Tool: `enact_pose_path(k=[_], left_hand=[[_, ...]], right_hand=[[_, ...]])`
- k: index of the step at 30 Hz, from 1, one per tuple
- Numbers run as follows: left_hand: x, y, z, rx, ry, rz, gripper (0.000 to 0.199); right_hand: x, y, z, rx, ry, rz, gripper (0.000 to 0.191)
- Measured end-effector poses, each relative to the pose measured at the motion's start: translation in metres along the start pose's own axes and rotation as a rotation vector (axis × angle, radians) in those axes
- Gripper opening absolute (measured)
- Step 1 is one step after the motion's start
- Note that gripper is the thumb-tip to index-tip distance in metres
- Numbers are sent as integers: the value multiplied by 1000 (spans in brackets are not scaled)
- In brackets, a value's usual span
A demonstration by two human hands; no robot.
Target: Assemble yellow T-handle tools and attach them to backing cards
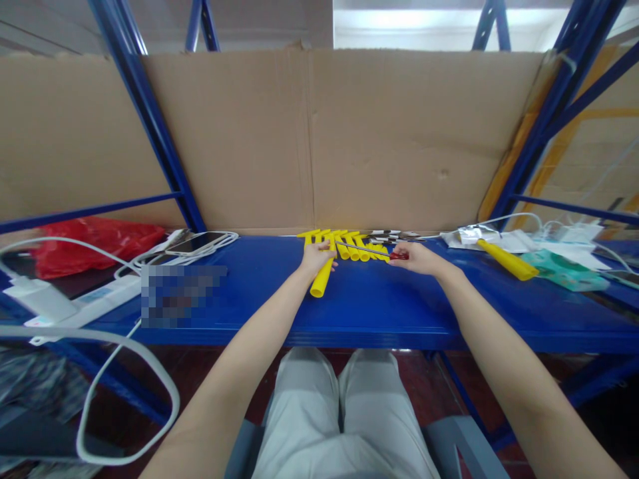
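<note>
My left hand (317, 258) is closed around a yellow plastic tube (321, 282) whose open round end points toward me. In my right hand (415, 258) is a screwdriver (398, 255) with a dark red handle, gripped by the fingers. Its thin metal shaft reaches left toward the upper part of the held tube; whether the tip touches it I cannot tell. Just behind my hands, several similar yellow pieces (355, 251) lie in a row on the blue tabletop (384, 299). Black and white strips (394, 236) lie beyond them, too small to identify.
A cardboard panel (239, 146) stands along the back between blue frame posts. At left are a red plastic bag (100, 243), a phone (197, 243), cables and a white power strip (107, 299). Another yellow tube (509, 261) and a green packet (566, 271) lie at right.
</note>
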State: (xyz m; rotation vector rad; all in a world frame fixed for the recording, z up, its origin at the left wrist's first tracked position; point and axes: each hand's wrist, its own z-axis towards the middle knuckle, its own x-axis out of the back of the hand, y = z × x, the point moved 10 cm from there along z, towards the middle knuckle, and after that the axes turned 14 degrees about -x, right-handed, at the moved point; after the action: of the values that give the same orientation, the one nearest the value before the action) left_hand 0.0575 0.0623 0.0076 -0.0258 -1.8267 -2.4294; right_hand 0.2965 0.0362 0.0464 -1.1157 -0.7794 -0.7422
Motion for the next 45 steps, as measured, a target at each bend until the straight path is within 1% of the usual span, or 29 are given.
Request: enact_pose_path(k=[9,15,22,28,31,35,37,40,43,45], left_hand=[[-2,6,-2,-38,-11,23,56],[-1,4,-2,-35,-9,33,55],[-3,3,1,-55,-15,2,58],[-3,12,0,-83,-1,-12,56],[-3,19,0,-103,1,-32,58],[-5,22,1,-100,-24,-54,62],[-3,23,3,-100,-13,-49,62],[5,25,6,-137,28,20,60],[12,25,9,-198,57,175,55],[13,23,12,-238,57,250,51]], right_hand=[[-2,-5,-3,55,-23,-43,26],[-7,-3,-2,74,-42,-70,30],[-9,2,-1,36,-59,-85,29],[-8,4,-2,9,-72,-60,28],[-6,5,-1,12,-56,-46,29],[-2,8,2,3,-28,-34,28],[0,9,2,9,-13,-31,27],[2,11,3,5,7,-41,23],[2,15,4,-20,8,-60,21],[0,18,4,-35,-10,-69,19]])
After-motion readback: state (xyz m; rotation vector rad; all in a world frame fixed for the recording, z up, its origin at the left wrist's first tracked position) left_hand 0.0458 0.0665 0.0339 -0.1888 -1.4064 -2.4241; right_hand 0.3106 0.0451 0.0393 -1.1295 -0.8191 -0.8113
